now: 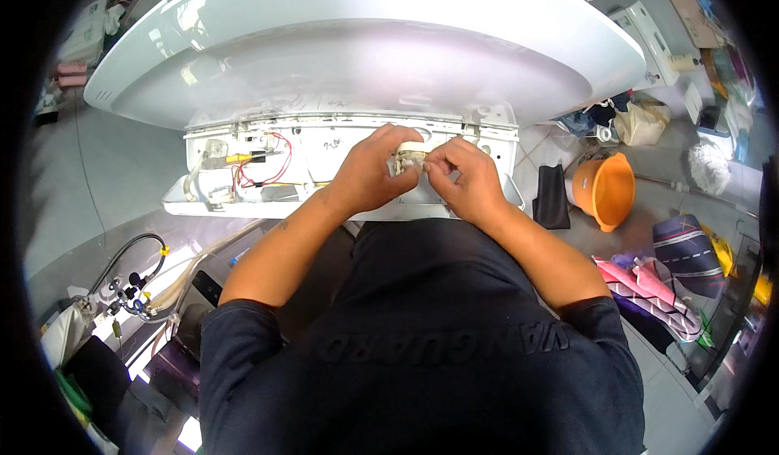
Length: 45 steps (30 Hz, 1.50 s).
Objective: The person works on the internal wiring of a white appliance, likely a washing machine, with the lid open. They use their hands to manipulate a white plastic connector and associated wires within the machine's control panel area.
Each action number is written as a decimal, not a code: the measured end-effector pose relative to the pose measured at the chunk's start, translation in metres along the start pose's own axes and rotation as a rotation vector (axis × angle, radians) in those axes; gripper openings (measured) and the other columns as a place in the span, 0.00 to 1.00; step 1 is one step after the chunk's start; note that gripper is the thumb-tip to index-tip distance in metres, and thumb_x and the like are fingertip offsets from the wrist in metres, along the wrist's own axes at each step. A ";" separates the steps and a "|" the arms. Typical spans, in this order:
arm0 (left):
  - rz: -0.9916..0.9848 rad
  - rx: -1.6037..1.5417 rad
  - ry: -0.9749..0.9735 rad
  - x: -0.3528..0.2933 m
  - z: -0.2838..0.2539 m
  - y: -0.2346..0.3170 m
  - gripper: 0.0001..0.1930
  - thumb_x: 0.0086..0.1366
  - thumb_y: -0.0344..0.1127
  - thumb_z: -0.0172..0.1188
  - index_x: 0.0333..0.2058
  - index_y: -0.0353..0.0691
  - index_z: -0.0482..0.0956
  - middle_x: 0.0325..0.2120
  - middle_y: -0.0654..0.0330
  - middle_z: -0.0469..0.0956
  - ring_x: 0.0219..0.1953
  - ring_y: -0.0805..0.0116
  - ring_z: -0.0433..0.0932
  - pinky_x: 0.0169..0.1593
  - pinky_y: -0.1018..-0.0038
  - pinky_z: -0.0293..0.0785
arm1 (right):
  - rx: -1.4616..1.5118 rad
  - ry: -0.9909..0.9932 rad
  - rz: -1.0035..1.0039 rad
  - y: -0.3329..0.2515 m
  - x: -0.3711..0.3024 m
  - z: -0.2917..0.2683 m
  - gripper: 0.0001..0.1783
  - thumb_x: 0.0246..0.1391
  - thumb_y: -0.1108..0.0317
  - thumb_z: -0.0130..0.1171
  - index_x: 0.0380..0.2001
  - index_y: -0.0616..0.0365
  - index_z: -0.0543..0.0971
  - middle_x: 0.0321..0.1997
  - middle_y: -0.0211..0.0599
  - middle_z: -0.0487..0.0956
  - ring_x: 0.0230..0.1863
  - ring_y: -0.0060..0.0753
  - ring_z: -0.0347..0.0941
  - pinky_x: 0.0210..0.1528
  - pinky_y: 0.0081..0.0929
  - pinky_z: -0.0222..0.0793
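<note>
A small off-white round-topped plastic part (411, 156) with a greyish lower side sits between my two hands, over the middle of a long open white housing (312, 209). Around its left side curl the thumb and fingers of my left hand (373, 173), closed on it. My right hand (469, 181) is pinched at the part's right edge; whatever lies between those fingertips is too small to make out. To the left, inside the housing, are red wires (286, 161) and a yellow-and-black tool (240, 158).
Beyond the housing rises a large glossy white curved lid (365, 57). An orange bucket (614, 191) and a black rectangular item (552, 198) are on the floor at right. Pink cloths (645, 285) lie nearer. Valves with a black hose (130, 293) stand at lower left.
</note>
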<state>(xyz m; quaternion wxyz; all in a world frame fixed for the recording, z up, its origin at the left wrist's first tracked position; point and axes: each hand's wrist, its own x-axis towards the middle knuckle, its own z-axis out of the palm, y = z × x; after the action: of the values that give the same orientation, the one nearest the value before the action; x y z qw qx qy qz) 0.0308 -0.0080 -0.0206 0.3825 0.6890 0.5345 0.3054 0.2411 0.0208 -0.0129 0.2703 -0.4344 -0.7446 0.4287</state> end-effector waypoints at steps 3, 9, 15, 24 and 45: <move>-0.107 -0.048 -0.057 0.000 -0.005 0.010 0.22 0.59 0.29 0.69 0.52 0.40 0.76 0.47 0.53 0.79 0.49 0.56 0.79 0.52 0.68 0.76 | -0.034 -0.003 -0.031 -0.001 -0.001 -0.001 0.03 0.52 0.72 0.66 0.30 0.57 0.81 0.29 0.38 0.78 0.31 0.42 0.77 0.35 0.36 0.71; -0.368 -0.329 -0.234 0.006 -0.005 0.001 0.22 0.61 0.29 0.68 0.54 0.39 0.76 0.41 0.59 0.81 0.42 0.70 0.80 0.45 0.74 0.78 | -0.033 0.027 0.046 0.006 -0.003 -0.001 0.03 0.54 0.72 0.65 0.31 0.59 0.81 0.27 0.31 0.76 0.29 0.28 0.72 0.33 0.27 0.69; -0.447 -0.412 -0.230 0.015 -0.003 -0.013 0.21 0.63 0.31 0.66 0.55 0.38 0.77 0.41 0.59 0.83 0.41 0.73 0.81 0.46 0.75 0.77 | 0.144 0.078 0.349 0.018 0.003 -0.005 0.05 0.55 0.70 0.65 0.31 0.60 0.81 0.23 0.26 0.75 0.26 0.19 0.68 0.31 0.22 0.66; -0.444 -0.415 -0.169 0.018 0.002 -0.023 0.25 0.60 0.41 0.66 0.54 0.36 0.79 0.39 0.56 0.85 0.40 0.68 0.82 0.47 0.71 0.77 | 0.144 0.068 0.377 0.022 0.010 -0.003 0.06 0.56 0.69 0.64 0.31 0.61 0.81 0.23 0.24 0.76 0.26 0.15 0.67 0.30 0.21 0.65; -0.367 -0.435 -0.162 0.019 0.009 -0.028 0.24 0.59 0.40 0.67 0.52 0.35 0.79 0.39 0.55 0.85 0.40 0.66 0.83 0.46 0.71 0.78 | -0.039 0.027 0.317 0.012 0.013 0.002 0.07 0.54 0.68 0.65 0.30 0.60 0.79 0.26 0.33 0.79 0.29 0.26 0.74 0.36 0.26 0.71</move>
<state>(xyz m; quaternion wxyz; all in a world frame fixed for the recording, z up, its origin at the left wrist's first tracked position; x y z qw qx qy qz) 0.0283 0.0125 -0.0491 0.6114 0.5048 0.5401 0.2824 0.2380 0.0342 -0.0237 0.2007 -0.5576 -0.6711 0.4454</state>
